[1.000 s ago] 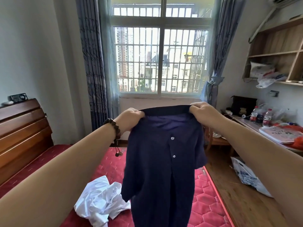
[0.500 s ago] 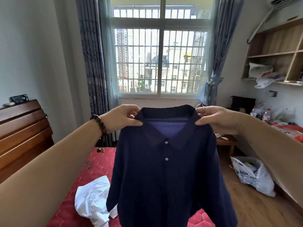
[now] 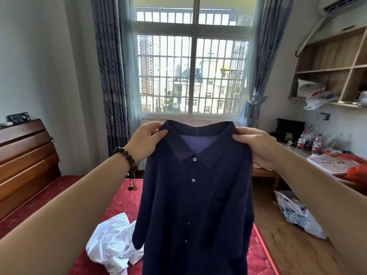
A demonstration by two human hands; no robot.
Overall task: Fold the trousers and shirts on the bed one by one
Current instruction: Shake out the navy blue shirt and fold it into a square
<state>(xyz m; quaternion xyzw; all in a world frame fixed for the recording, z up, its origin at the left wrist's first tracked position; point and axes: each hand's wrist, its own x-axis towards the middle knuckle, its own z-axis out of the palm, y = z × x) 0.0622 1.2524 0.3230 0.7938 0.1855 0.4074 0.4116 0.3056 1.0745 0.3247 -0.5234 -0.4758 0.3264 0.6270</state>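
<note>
A dark navy button-up shirt hangs in the air in front of me, its front and collar facing me. My left hand, with a bead bracelet on the wrist, pinches the shirt's left shoulder by the collar. At the other shoulder my right hand pinches the cloth the same way. The shirt hangs down over the red quilted bed and hides part of it. A crumpled white garment lies on the bed, below and left of the shirt.
A wooden headboard stands at the left. At the right is a cluttered desk with water bottles, and a plastic bag lies on the wooden floor. A barred window with curtains is straight ahead.
The shirt was bunched between my hands a second ago. It now hangs spread open and flat, my hands wider apart at its shoulders.
</note>
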